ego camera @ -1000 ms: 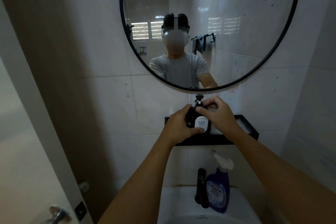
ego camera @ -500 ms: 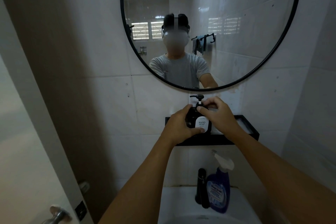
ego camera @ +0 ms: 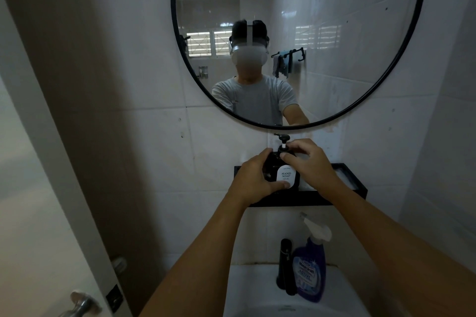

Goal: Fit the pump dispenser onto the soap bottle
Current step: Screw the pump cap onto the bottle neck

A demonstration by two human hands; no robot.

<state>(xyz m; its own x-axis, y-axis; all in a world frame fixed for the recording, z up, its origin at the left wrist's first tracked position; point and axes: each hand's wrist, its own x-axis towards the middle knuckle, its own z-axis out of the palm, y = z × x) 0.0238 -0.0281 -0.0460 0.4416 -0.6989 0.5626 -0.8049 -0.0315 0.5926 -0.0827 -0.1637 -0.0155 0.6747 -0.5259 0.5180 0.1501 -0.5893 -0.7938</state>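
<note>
1. Soap bottle (ego camera: 284, 175): a dark bottle with a white label reading "HAND SOAP", standing upright on the black wall shelf (ego camera: 342, 194) just below the centre of the frame.
2. Pump dispenser (ego camera: 282, 141): a black head with a white stem, set in the neck of the bottle; its spout points toward the left of the frame. Whether its collar is fully seated cannot be told, as fingers cover it.
3. Left hand (ego camera: 253, 177): wrapped around the left side of the bottle, fingers curled behind it and the thumb pressed across the lower edge of the label.
4. Right hand (ego camera: 309, 162): closed around the pump collar at the bottle neck, thumb and forefinger pinching it from the right; the remaining fingers are curled loosely.
5. Round mirror (ego camera: 401, 64): black-framed, filling the upper centre of the frame, directly above the shelf; it reflects a person in a grey shirt wearing a headset.
6. Blue spray bottle (ego camera: 310, 267): white trigger, standing at the lower centre beside a black faucet (ego camera: 284, 265) on the rim of the white basin (ego camera: 255, 291).
7. Door handle (ego camera: 79, 304): metal, at the lower left corner.
</note>
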